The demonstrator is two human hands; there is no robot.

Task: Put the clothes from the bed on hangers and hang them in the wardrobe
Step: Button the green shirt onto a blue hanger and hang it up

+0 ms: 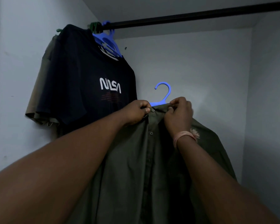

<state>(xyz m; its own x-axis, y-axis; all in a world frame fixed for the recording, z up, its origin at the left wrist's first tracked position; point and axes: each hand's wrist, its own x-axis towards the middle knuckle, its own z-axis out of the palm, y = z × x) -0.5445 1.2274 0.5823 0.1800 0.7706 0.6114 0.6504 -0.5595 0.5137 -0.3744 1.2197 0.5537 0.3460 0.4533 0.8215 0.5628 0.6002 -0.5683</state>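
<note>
An olive green button shirt [136, 159] hangs from a blue hanger [164, 92] that I hold up inside the wardrobe, below the black rail [192, 16]. My left hand [136, 112] pinches the left side of the collar beside the top button. My right hand [179, 113] pinches the collar's right side. The hanger's hook sticks up between my hands, well under the rail. At the rail's left end a dark NASA T-shirt [87, 81] hangs on a blue hanger [109, 42], with an olive garment [39, 88] behind it.
Grey wardrobe walls [192, 70] close the space at the left, back and right. A green hanger hook [94, 25] sits on the rail beside the blue ones. The rail to the right of the hung clothes is bare.
</note>
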